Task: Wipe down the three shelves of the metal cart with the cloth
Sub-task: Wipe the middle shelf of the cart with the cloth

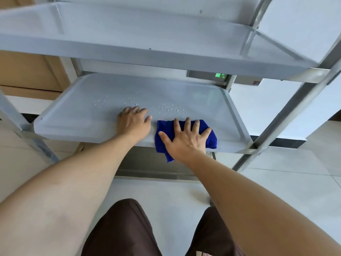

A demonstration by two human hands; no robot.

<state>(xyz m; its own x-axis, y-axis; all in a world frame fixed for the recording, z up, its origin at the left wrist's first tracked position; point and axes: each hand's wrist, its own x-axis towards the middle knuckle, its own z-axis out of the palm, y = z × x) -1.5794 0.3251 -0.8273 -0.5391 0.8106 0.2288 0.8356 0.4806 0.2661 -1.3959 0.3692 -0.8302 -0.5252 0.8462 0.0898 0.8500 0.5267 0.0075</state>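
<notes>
The left hand [133, 120] lies on the middle shelf [77, 115] near its front edge, fingers loosely bent, holding nothing. Water drops [171, 109] sit just past it, with bare shelf to the left. The right hand [185, 138] presses flat, fingers spread, on the blue cloth [210, 137], which hangs over the front edge. The top shelf [147, 39] is close above.

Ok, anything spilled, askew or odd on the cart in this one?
Only water droplets beaded on the middle shelf, beyond both hands. The right hand presses the cloth flat at the front edge, one corner hanging over. Nothing looks damaged.
</notes>
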